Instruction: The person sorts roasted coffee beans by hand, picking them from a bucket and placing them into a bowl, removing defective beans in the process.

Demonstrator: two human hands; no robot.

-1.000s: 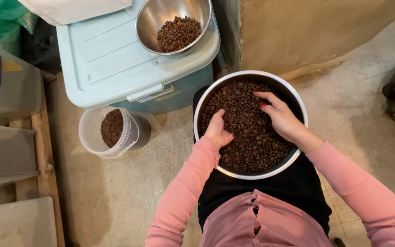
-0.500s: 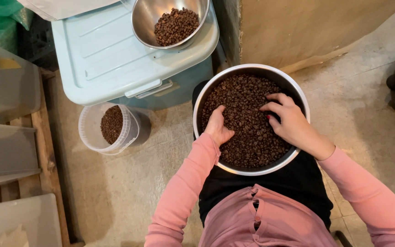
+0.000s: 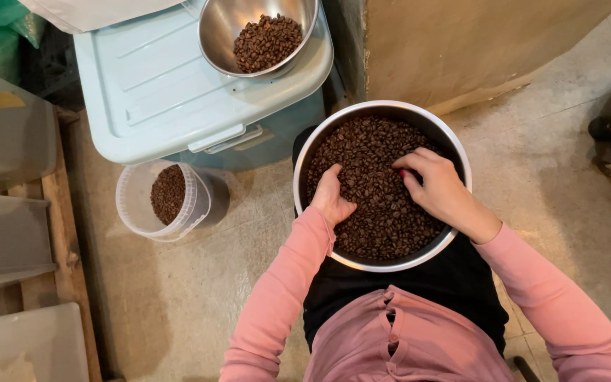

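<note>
While a clear tub of beans waits at left, the left hand curls, fingers together, into roasted beans filling the steel bowl at centre; the right hand rakes, fingers apart. Vigorous stirring could push beans over the rim.

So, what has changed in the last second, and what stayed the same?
The right hand drew back from the far side of the coffee beans toward the middle of the large metal bowl, fingers curling. The left hand stayed buried at the left edge. The small bowl and plastic tub stayed put.
</note>
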